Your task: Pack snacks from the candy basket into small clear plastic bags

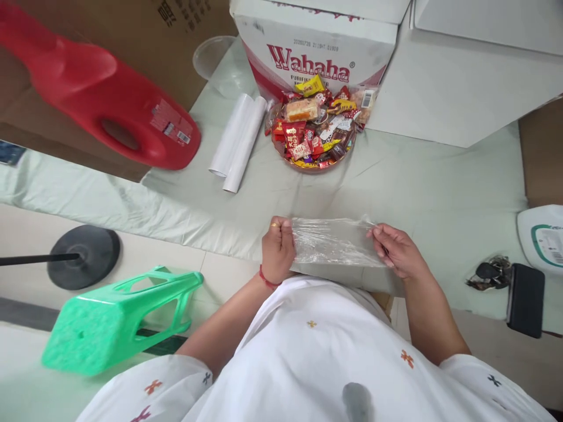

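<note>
A clear, crinkled plastic bag or sheet of film [332,241] is stretched level between my two hands, just above the near edge of the table. My left hand [278,249] is closed in a fist around its left end; a ring and a red wrist cord show on that side. At the other end, my right hand [396,249] pinches the plastic between thumb and fingers. Beyond the hands stands a glass bowl [310,169] heaped with wrapped candies and snacks [314,132].
White paper rolls [240,140] lie left of the bowl, near a red jug [114,111]. A Wahaha carton [321,53] stands behind. Keys [489,274] and a black phone [525,300] lie at right beside a white bottle [543,237]. A green stool [118,319] is at lower left.
</note>
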Demonstrator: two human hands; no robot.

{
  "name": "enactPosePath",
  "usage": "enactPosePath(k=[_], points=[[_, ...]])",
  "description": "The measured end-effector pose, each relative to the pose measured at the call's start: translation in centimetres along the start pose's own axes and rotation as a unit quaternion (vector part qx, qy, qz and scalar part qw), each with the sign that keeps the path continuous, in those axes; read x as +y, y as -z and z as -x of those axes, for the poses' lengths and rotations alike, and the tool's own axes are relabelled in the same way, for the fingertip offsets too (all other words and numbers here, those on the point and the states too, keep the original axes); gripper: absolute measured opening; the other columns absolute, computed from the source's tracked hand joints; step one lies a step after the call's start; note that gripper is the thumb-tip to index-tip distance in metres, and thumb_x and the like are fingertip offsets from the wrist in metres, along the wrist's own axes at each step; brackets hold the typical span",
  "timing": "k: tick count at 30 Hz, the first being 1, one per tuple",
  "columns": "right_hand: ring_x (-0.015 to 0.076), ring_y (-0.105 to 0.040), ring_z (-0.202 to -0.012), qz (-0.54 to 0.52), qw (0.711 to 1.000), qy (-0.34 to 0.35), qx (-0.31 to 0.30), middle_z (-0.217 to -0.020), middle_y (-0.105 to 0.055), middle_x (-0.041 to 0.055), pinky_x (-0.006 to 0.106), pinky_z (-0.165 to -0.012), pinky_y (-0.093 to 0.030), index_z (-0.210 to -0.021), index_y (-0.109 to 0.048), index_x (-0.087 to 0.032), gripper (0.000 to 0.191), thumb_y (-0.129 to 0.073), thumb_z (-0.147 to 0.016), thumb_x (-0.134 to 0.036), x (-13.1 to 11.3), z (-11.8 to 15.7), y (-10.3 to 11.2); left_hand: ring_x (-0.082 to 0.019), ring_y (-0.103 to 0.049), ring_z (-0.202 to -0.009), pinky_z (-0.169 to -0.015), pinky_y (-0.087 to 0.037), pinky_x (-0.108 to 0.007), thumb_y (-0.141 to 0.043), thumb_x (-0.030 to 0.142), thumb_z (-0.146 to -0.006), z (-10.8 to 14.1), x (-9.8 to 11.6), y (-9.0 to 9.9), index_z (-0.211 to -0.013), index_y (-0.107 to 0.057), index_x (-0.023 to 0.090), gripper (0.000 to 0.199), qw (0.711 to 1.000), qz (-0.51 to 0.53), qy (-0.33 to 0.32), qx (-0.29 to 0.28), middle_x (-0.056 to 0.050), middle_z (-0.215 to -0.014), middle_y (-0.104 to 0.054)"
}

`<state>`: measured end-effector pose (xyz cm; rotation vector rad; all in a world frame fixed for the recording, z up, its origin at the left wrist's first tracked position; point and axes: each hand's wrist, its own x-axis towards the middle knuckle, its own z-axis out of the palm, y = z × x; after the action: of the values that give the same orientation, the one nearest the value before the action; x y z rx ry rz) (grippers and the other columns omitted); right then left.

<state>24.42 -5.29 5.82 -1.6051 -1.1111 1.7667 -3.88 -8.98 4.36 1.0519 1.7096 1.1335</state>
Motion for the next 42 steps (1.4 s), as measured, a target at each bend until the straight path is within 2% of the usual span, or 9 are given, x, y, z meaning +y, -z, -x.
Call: enactPosePath(k=[7, 10, 13, 20, 24, 26, 31, 35, 42], points=[[0.0155, -0.058, -0.067, 0.111, 0.969, 0.205, 0.077, -0.08, -0.064, 0.0022, 0.028, -0.061, -0.046, -0.088, -0.065, -0.023, 0.041, -0.057, -0.094, -0.063, -1.3, -7.3, -2.9, -0.01, -0.043, -0.038, -0.044, -0.033, -0.028, -0.038, 0.046, -0.109, -6.0, 0.3, -0.7, -0.085, -0.036, 0.026, 0.031, 0.997, -0.046, -0.045, 0.05, 0.006, -0.063, -0.05], [0.0164, -0.061, -0.065, 0.04, 0.979, 0.185, 0.072, -0.091, -0.069, 0.0037, 0.029, -0.057, -0.047, -0.095, -0.06, -0.025, 0.041, -0.051, -0.096, -0.065, -1.4, -7.9, -3.8, -0.011, -0.044, -0.041, -0.048, -0.035, -0.028, -0.035, 0.052, -0.108, -6.5, 0.3, -0.6, -0.086, -0.036, 0.026, 0.035, 0.995, -0.032, -0.063, 0.076, 0.006, -0.064, -0.05], [0.0152, -0.053, -0.051, 0.097, 0.978, 0.149, 0.112, -0.074, -0.065, 0.0011, 0.029, -0.052, -0.04, -0.095, -0.06, -0.025, 0.036, -0.048, -0.098, -0.058, -0.8, -7.6, -4.1, -0.016, -0.051, -0.055, -0.06, -0.038, -0.029, -0.038, 0.049, -0.108, -6.4, -0.6, -0.5, -0.086, -0.038, 0.026, 0.033, 0.982, -0.111, -0.102, 0.115, 0.004, -0.065, -0.049], [0.0174, -0.04, -0.059, 0.418, 0.845, 0.226, 0.246, -0.062, -0.055, 0.0023, 0.03, -0.06, -0.025, -0.085, -0.063, -0.021, 0.039, -0.037, -0.103, -0.043, 0.0, -9.0, -4.6, -0.031, -0.062, -0.094, -0.081, -0.044, -0.038, -0.053, 0.032, -0.098, -8.8, -2.2, -0.4, -0.097, -0.056, 0.021, 0.011, 0.931, -0.335, -0.087, 0.114, -0.013, -0.096, -0.064], [0.0173, -0.037, -0.06, 0.452, 0.829, 0.229, 0.238, -0.068, -0.058, 0.004, 0.029, -0.06, -0.02, -0.087, -0.064, -0.02, 0.041, -0.034, -0.105, -0.041, 0.1, -9.5, -5.4, -0.037, -0.054, -0.119, -0.101, -0.041, -0.051, -0.055, 0.022, -0.092, -7.8, -0.4, -0.1, -0.108, -0.063, 0.016, 0.019, 0.901, -0.358, -0.154, 0.189, -0.022, -0.12, -0.062], [0.0173, -0.037, -0.06, 0.457, 0.829, 0.227, 0.229, -0.068, -0.058, 0.0043, 0.03, -0.06, -0.019, -0.087, -0.063, -0.02, 0.039, -0.034, -0.105, -0.04, 0.1, -9.5, -5.7, -0.035, -0.054, -0.123, -0.106, -0.038, -0.054, -0.05, 0.018, -0.093, -6.6, 0.7, -0.4, -0.109, -0.066, 0.017, 0.022, 0.897, -0.349, -0.225, 0.148, -0.02, -0.119, -0.065], [0.0186, -0.041, -0.061, 0.464, 0.832, 0.22, 0.209, -0.071, -0.059, 0.0059, 0.032, -0.062, -0.02, -0.087, -0.063, -0.021, 0.037, -0.036, -0.105, -0.04, -0.4, -9.4, -5.4, -0.031, -0.056, -0.131, -0.12, -0.027, -0.057, -0.05, 0.017, -0.094, -5.4, 1.6, -1.4, -0.102, -0.072, 0.022, 0.023, 0.851, -0.392, -0.327, -0.119, -0.013, -0.114, -0.073], [0.0204, -0.046, -0.062, 0.475, 0.827, 0.208, 0.216, -0.072, -0.062, 0.008, 0.033, -0.062, -0.022, -0.085, -0.064, -0.021, 0.035, -0.039, -0.103, -0.038, -0.5, -9.5, -4.4, -0.032, -0.064, -0.115, -0.108, -0.041, -0.056, -0.05, 0.027, -0.098, -5.6, 0.4, -0.9, -0.096, -0.072, 0.019, 0.023, 0.896, -0.367, -0.232, -0.097, -0.015, -0.112, -0.075], [0.0221, -0.055, -0.07, 0.438, 0.844, 0.236, 0.201, -0.079, -0.066, 0.0094, 0.034, -0.065, -0.031, -0.091, -0.067, -0.022, 0.037, -0.039, -0.104, -0.041, 0.1, -8.9, -4.5, -0.019, -0.066, -0.096, -0.083, -0.051, -0.03, -0.05, 0.046, -0.102, -4.9, 2.4, -3.4, -0.099, -0.064, 0.021, 0.029, 0.989, -0.047, -0.098, -0.098, -0.007, -0.103, -0.072]])
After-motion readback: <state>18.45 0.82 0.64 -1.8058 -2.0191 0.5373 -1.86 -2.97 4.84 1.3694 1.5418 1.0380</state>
